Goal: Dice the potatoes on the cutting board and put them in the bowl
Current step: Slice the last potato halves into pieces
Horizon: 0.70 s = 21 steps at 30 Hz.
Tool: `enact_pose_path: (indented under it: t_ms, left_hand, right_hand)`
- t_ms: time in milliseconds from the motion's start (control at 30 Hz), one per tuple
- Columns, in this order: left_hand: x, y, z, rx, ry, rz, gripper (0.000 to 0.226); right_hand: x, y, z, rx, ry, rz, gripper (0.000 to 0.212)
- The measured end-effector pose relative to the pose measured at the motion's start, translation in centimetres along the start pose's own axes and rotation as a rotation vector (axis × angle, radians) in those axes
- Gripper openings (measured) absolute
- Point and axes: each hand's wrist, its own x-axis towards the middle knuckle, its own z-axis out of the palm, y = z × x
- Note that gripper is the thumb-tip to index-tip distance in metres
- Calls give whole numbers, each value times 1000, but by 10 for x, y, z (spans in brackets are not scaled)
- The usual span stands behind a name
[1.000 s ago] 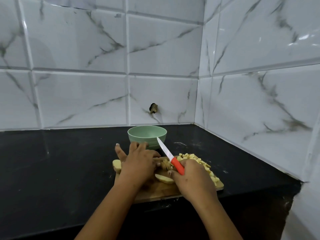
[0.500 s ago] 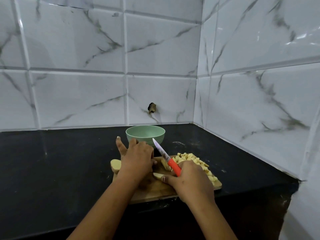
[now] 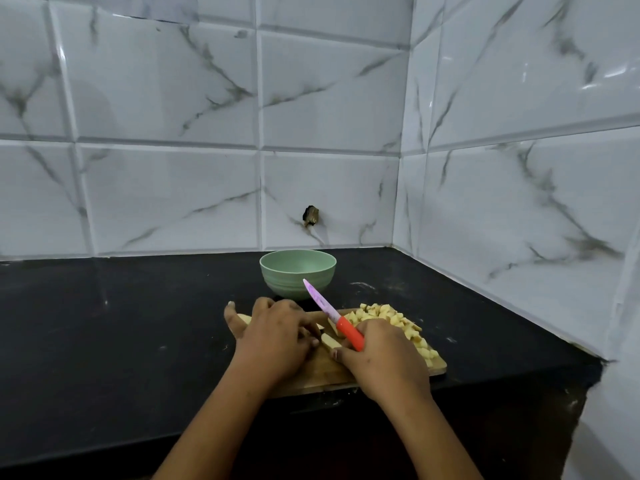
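Mid-dicing: right hand wrapped tight on knife, tip raised toward 11 o'clock. Left hand, fingers curled down, pins a potato slice on board. Diced heap at 3 o'clock; bowl at 12 o'clock looks empty.
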Motion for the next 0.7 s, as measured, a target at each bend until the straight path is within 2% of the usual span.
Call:
enact_pose_path:
  t_ms: [200,400,500,600,700]
  left_hand:
    - [-2,4,7,90,94,-38,22]
    - [-4,9,4,88,93,-36,24]
    - [-7,11,-3,-21,29,-26,21]
    - [-11,13,-8,-106,-85,-49,27]
    - [-14,16,-6,-45,-83,-68,31]
  right_hand:
    - [-1,-1,-2,33,-21,-2,35]
    - [-6,2,-9,93,-30,-81,31]
    - [-13,5,-17,80,7,-128,28]
    - [-26,4,-26,-36,28,-162,28]
    - [-41,5,-30,-143,18,-188,26]
